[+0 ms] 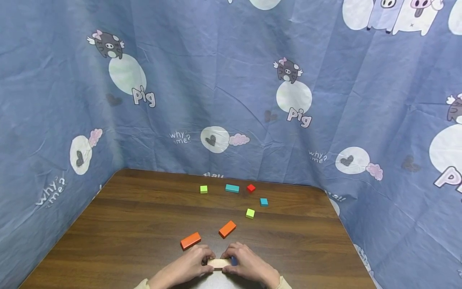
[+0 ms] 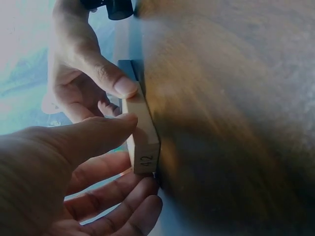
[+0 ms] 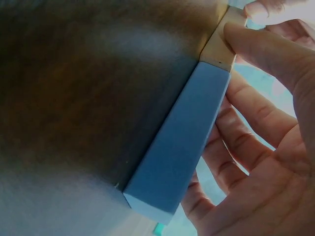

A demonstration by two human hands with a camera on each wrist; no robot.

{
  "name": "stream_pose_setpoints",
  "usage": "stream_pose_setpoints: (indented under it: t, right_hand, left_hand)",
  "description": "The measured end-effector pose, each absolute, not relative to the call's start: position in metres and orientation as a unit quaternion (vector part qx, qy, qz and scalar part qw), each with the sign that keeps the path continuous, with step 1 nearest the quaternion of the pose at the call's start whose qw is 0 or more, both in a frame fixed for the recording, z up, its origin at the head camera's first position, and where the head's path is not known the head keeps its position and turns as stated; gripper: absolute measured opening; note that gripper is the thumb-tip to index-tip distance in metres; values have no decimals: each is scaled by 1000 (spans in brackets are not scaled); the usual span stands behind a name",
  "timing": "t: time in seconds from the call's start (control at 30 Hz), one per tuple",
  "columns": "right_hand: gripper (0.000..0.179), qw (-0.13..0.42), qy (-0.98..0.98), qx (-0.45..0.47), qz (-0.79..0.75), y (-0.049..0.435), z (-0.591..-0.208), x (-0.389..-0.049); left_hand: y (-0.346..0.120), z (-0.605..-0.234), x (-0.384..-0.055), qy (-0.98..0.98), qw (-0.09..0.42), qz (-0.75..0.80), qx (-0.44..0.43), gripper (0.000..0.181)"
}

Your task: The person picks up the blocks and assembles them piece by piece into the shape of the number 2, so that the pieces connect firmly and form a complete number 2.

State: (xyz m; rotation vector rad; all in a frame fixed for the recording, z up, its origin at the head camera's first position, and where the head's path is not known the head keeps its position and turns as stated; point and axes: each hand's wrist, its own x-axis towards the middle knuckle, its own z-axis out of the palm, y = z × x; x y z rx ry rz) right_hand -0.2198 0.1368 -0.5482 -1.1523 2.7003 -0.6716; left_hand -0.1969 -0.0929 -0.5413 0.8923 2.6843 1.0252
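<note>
Near the front of the table, a pale wooden block (image 1: 218,263) lies between both hands. My left hand (image 1: 189,263) pinches its left end, thumb on the near side and fingers on the far side. At the other end my right hand (image 1: 249,265) pinches the same block between thumb and fingers. The number 42 shows on the wooden block's (image 2: 141,125) end face in the left wrist view. A longer blue block (image 3: 179,142) meets the wooden block's right end, beneath my right palm. In the head view the right hand mostly hides the blue block (image 1: 234,261).
Two orange blocks (image 1: 190,241) (image 1: 227,229) lie just beyond the hands. Farther back are lime-green cubes (image 1: 203,189) (image 1: 250,213), a teal block (image 1: 232,188), a blue cube (image 1: 264,202) and a red piece (image 1: 251,188). A blue patterned curtain (image 1: 223,100) hangs behind the table.
</note>
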Motion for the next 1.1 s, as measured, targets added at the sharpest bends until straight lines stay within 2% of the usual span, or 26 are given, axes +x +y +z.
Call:
stream_pose_setpoints:
  t: [0.5, 0.83, 0.9, 1.1]
  right_hand:
    - [25, 57, 889, -393, -227, 142, -546, -221]
    - [24, 64, 893, -385, -224, 142, -548, -221]
    - [25, 64, 894, -384, -222, 142, -548, -221]
    - [23, 62, 896, -381, -221, 142, -547, -221]
  left_hand:
    - [-93, -543, -199, 888, 66, 343, 297, 10]
    - [-98, -535, -201, 893, 52, 341, 290, 20]
    - [-102, -531, -204, 897, 36, 336, 285, 23]
    - [-118, -516, -219, 902, -59, 322, 283, 23]
